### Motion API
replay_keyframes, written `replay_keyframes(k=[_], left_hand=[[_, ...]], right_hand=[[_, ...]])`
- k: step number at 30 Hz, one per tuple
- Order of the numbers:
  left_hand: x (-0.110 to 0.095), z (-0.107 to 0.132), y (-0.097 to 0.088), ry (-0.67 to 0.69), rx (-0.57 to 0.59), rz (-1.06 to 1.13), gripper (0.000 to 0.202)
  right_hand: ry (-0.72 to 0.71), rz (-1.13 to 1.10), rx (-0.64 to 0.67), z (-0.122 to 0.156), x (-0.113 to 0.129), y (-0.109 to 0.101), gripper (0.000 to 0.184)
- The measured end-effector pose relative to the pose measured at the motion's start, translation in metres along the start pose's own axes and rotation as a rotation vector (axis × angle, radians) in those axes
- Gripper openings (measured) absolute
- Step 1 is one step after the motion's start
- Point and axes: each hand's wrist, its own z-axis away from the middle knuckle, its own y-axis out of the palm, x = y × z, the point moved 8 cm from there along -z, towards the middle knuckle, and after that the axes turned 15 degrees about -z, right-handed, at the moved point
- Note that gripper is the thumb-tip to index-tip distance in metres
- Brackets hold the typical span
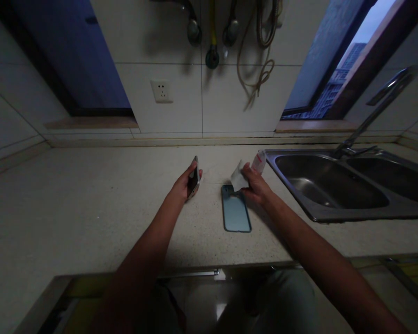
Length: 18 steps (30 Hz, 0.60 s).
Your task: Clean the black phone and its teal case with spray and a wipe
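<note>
My left hand (183, 184) is closed around a smartphone (194, 179), which it holds tilted on edge above the countertop. In my right hand (256, 186) is a white wipe (239, 176), pinched between thumb and fingers. A bluish phone case (236, 211) lies flat on the counter just below that hand, its upper end partly covered by the fingers. Behind the right hand stands a small clear plastic bag (259, 162) with a red stripe; whether the hand touches it I cannot tell.
A pale speckled countertop (90, 204) runs along the tiled wall. To the right is a double steel sink (330, 181) with a chrome faucet (365, 120). A wall socket (162, 91), pipe valves (212, 56) and a looped cord (257, 86) are on the wall behind.
</note>
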Motion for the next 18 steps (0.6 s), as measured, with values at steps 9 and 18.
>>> replay_keyframes(k=[9,18], left_hand=[[0.025,0.017,0.029,-0.107,0.291,-0.004,0.056],[0.041,0.017,0.04,-0.131,0.316,-0.031,0.05]], right_hand=[[0.03,-0.038,-0.045,0.008,-0.002,0.007,0.034],[-0.406,0.318,-0.096,0.018,0.023,0.009,0.042]])
